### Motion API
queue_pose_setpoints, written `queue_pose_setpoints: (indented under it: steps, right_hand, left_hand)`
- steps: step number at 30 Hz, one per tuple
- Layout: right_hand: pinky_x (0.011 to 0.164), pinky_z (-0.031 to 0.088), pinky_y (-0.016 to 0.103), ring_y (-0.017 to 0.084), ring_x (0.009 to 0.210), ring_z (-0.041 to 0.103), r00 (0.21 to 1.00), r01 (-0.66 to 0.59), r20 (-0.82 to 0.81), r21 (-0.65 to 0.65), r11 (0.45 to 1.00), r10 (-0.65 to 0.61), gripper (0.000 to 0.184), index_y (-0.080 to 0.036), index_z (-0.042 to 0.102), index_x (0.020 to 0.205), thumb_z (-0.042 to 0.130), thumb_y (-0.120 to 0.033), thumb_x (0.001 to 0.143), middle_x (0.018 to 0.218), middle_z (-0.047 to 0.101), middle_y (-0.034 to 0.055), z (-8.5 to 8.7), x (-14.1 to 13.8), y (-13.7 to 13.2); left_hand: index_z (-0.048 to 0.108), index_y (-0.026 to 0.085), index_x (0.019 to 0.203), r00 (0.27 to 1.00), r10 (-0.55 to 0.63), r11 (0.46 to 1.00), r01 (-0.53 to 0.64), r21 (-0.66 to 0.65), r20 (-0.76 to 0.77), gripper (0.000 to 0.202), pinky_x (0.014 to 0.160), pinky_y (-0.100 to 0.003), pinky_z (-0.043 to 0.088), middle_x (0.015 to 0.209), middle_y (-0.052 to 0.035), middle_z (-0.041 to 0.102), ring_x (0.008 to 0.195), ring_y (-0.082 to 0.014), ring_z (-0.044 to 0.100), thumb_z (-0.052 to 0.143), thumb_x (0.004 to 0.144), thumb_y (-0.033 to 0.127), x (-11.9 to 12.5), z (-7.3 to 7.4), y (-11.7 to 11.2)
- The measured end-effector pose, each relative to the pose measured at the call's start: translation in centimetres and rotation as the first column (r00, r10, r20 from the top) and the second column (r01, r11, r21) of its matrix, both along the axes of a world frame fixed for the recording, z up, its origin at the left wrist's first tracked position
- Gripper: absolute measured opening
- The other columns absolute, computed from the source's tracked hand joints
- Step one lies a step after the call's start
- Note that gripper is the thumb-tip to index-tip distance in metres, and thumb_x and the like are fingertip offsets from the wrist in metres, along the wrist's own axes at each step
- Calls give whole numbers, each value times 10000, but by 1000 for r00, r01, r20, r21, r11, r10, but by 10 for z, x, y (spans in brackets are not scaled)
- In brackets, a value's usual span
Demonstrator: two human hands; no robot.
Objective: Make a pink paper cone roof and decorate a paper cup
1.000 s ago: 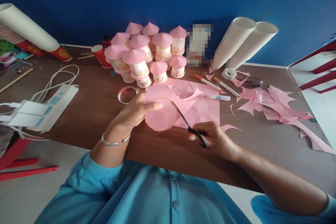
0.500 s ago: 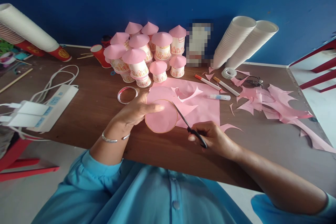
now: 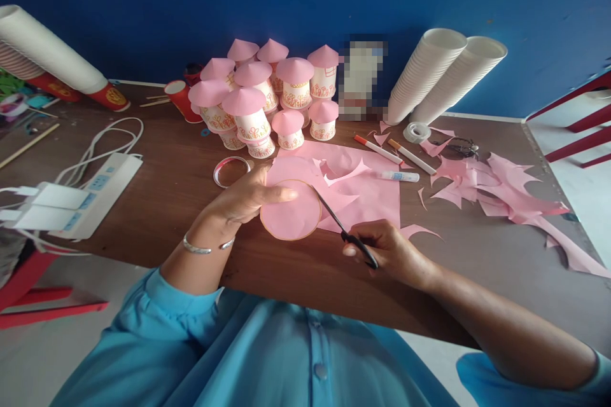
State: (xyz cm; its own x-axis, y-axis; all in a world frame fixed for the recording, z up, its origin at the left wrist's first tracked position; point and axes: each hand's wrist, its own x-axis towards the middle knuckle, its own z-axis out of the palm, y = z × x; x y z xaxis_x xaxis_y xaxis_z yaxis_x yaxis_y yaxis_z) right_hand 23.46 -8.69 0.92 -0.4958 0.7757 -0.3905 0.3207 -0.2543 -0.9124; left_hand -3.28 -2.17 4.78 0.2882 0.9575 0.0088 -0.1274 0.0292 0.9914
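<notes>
Between thumb and fingers, my left hand (image 3: 255,194) grips a piece of pink paper (image 3: 292,216) with a round outline drawn in brown along its edge. My right hand (image 3: 384,248) is closed round the black handles of a pair of scissors (image 3: 351,238). The blades point up and left, their tip at the upper right edge of the round paper. Behind and to the right lies a larger pink sheet (image 3: 377,203) with a curved offcut on it. Beyond my left hand stand several paper-cup houses (image 3: 252,124) with pink cone roofs and drawn flowers.
A roll of tape (image 3: 231,172) lies left of the paper. Markers (image 3: 377,149), a glue stick (image 3: 401,176), clear tape (image 3: 417,133) and pink scraps (image 3: 491,184) lie right. Stacked white cups (image 3: 432,76) lean on the wall. A power strip (image 3: 102,194) with cables sits left.
My left hand has shifted slightly left, carrying the round pink paper with it. My right hand and the scissors have barely moved.
</notes>
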Motion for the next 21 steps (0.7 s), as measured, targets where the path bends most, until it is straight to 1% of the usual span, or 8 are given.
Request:
queue_pose_setpoints:
  steps: [3,6,8,10,14,18,21]
  right_hand:
    - [453,251,253,80,456,385,1000,-7,1,-10,1000,7,603,-217,444,568,792,-657,787,475,413,-60,0,0,0]
    - [453,251,254,79,453,381,1000,-7,-5,-4,1000,6,606,-216,444,564,793,-657,789,476,410,-60,1,0,0]
    - [450,249,252,76,449,375,1000,-7,-13,-7,1000,7,605,-216,445,565,793,-655,791,477,401,-63,1,0,0]
    - [448,243,249,72,448,363,1000,-8,-15,-5,1000,8,607,-216,440,566,796,-654,789,485,386,-68,1,1,0]
    - [446,228,246,68,451,345,1000,-5,-11,6,1000,5,622,-217,427,567,797,-667,783,493,368,-74,-2,1,1]
    - [451,241,242,73,459,356,1000,-17,-14,15,1000,17,624,-213,439,570,789,-678,794,480,393,-65,-4,2,1]
    - [443,257,239,74,444,381,1000,-18,-21,-2,1000,18,630,-210,450,576,791,-698,782,483,402,-64,-4,2,2]
  left_hand:
    - [748,197,1254,992,-123,991,122,-49,-19,613,1162,-549,521,1324,-117,761,1437,-457,547,914,678,325,0,1,0]
    - [737,189,1290,985,-172,983,171,-68,-15,607,1129,-541,545,1321,-116,762,1364,-451,611,886,717,321,-1,2,1]
    - [719,189,1323,983,-183,980,182,-73,-6,627,1124,-531,546,1336,-114,756,1346,-442,626,879,729,309,-2,3,1]
    - [704,190,1344,984,-180,981,180,-71,-2,636,1144,-524,528,1370,-112,740,1367,-431,610,874,740,292,-3,2,1]
    - [702,169,1329,975,-221,973,221,-71,10,603,1160,-514,507,1423,-128,708,1402,-426,577,862,758,281,-6,0,3]
    - [697,178,1345,966,-257,963,259,-80,34,602,1128,-508,526,1388,-127,727,1367,-421,605,851,775,294,-8,-5,7]
    - [723,176,1311,969,-247,965,248,-89,24,587,1105,-503,539,1316,-130,760,1347,-422,620,866,757,307,-9,-8,9]
